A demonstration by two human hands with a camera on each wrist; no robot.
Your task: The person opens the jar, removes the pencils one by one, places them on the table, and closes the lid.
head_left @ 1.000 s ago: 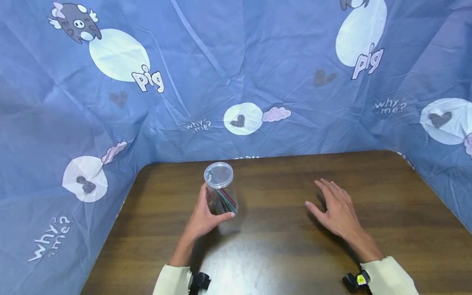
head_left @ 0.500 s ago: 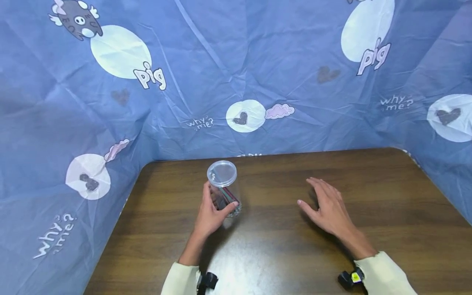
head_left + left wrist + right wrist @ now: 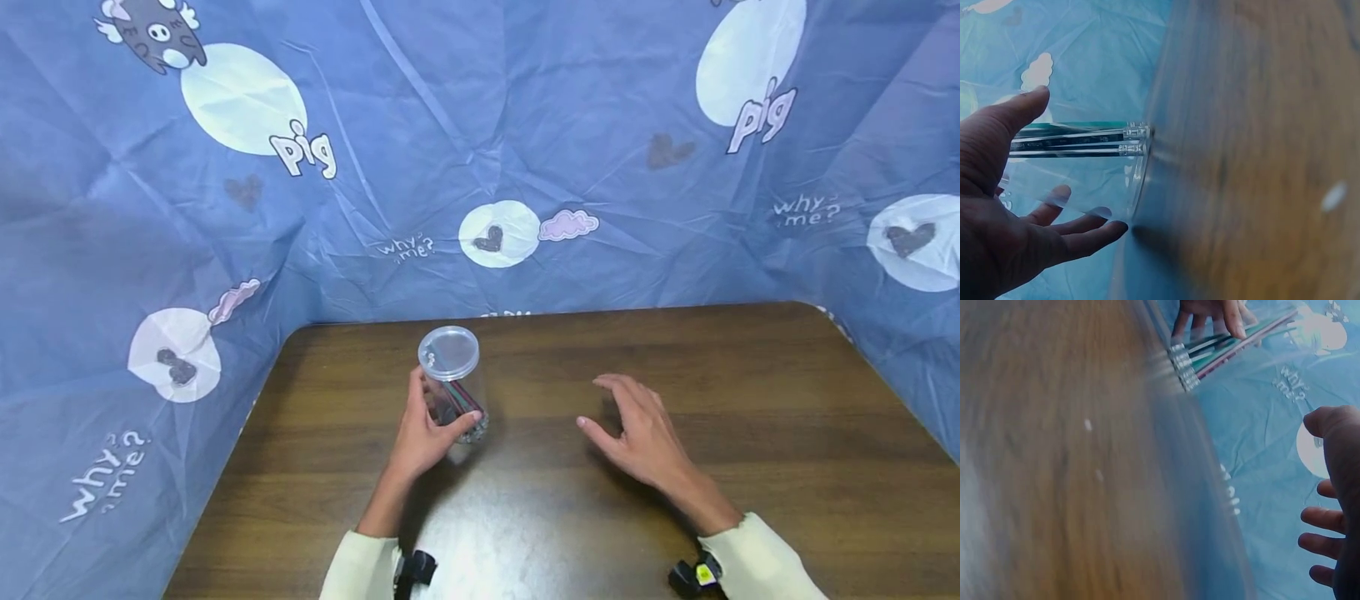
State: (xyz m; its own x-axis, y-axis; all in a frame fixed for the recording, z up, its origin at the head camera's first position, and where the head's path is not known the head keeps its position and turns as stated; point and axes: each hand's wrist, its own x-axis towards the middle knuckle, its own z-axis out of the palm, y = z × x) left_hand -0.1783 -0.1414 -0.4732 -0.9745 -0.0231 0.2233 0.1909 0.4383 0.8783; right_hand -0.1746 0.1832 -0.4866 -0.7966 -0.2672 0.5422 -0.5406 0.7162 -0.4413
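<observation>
A clear plastic jar (image 3: 452, 385) with a clear lid (image 3: 448, 352) stands upright on the brown wooden table (image 3: 750, 383), left of centre. Several coloured pencils (image 3: 1085, 140) lean inside it. My left hand (image 3: 438, 412) grips the jar low down, thumb in front and fingers (image 3: 1085, 234) round the far side. My right hand (image 3: 622, 417) hovers open just above the table, a hand's width right of the jar, fingers spread and touching nothing. In the right wrist view the jar (image 3: 1229, 344) shows at the top edge, with the right fingers (image 3: 1322, 519) apart from it.
A blue printed cloth (image 3: 525, 125) with pig and heart motifs hangs round the table's back and both sides. The table's rounded far corners meet the cloth. Nothing else lies on the wood.
My right hand has slid left toward the jar and lifted a little off the table. The left hand has kept its hold on the jar in the same spot.
</observation>
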